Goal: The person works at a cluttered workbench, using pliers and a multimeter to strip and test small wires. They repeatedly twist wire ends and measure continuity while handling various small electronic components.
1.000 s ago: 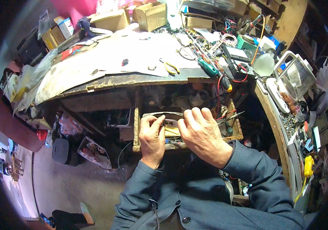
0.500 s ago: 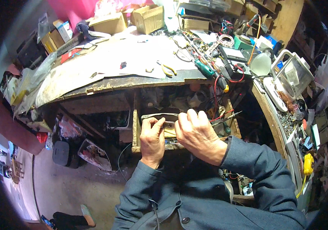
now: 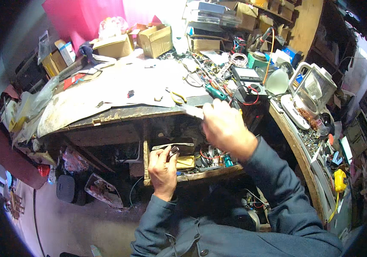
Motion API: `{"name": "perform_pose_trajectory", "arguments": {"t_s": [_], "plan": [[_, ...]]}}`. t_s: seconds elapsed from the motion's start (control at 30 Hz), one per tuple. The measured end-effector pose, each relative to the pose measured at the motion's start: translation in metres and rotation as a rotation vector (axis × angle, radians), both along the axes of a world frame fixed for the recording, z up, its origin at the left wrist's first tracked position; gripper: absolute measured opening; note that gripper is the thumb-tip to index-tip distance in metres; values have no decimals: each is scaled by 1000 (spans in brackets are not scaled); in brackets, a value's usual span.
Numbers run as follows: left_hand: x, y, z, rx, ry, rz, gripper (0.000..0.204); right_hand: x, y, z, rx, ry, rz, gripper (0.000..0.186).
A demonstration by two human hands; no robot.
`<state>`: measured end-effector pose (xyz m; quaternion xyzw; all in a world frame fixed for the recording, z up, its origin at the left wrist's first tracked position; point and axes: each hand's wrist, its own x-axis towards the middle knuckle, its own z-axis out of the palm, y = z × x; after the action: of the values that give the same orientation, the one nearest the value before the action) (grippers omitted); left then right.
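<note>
Over the open drawer [image 3: 200,176], my left hand [image 3: 163,173] pinches a small dark part [image 3: 174,151] between thumb and fingers. Its exact kind is too small to make out. My right hand [image 3: 228,128], smeared by motion, is raised near the bench's front edge. A pale, slim tool [image 3: 195,112] sticks out leftward from its closed fingers; blur hides what kind it is. Just beyond that tool, yellow-handled pliers [image 3: 177,98] lie on the white sheet [image 3: 106,81] covering the bench. A green-handled tool [image 3: 215,91] rests right of the pliers.
Inside the drawer are a yellow packet [image 3: 185,162] and several small tools and wires. Electronic clutter and a small screen device [image 3: 246,74] fill the bench's back right. Cardboard boxes [image 3: 155,40] stand behind. A yellow tool [image 3: 340,180] hangs at the right; a bin [image 3: 104,189] is lower left.
My right hand has moved up and away from my left, carrying the pale tool toward the bench edge. My left hand has stayed over the drawer with the dark part. The view has shifted slightly.
</note>
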<state>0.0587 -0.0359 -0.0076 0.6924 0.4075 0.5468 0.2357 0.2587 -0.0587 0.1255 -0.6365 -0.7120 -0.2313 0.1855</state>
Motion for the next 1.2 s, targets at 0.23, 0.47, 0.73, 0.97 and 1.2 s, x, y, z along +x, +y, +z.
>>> {"name": "perform_pose_trajectory", "arguments": {"t_s": [0.23,0.47,0.73,0.97,1.2], "plan": [[-5,11,4,-20,-86,-63,18,52,115,-32,-88,26,-79,13],[-7,23,-12,-413,-474,-277,21,57,69,-5,81,170,97,12],[-10,23,-6,-492,-517,-364,21,87,-52,-50,-570,-97,-129,8],[-10,18,-3,-479,-472,-389,18,95,-75,-98,-294,-161,-172,6],[-15,15,-4,-482,-457,-393,15,94,-85,-51,-165,27,-381,27]]}}
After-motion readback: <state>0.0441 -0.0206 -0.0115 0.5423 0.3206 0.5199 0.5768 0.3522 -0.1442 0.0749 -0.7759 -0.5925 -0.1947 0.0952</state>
